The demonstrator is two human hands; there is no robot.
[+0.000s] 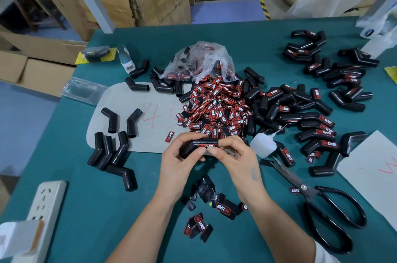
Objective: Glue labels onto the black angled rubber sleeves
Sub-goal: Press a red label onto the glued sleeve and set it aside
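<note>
Both hands are gripping one black sleeve point(198, 144) just above the desk point(150, 209), long axis running left-right, left hand point(178, 161) wrapping the bent end, right hand point(234, 155) fingers pinching the label point(206, 146) on its near face.

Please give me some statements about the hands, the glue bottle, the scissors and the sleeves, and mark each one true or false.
1. Both hands, left hand and right hand, hold one black angled rubber sleeve. True.
2. The held sleeve carries no label. False: a red and black label sits on it.
3. The small white plastic glue bottle is in the right hand. False: it lies on the green table.
4. The black-handled scissors lie right of the hands. True.
</note>
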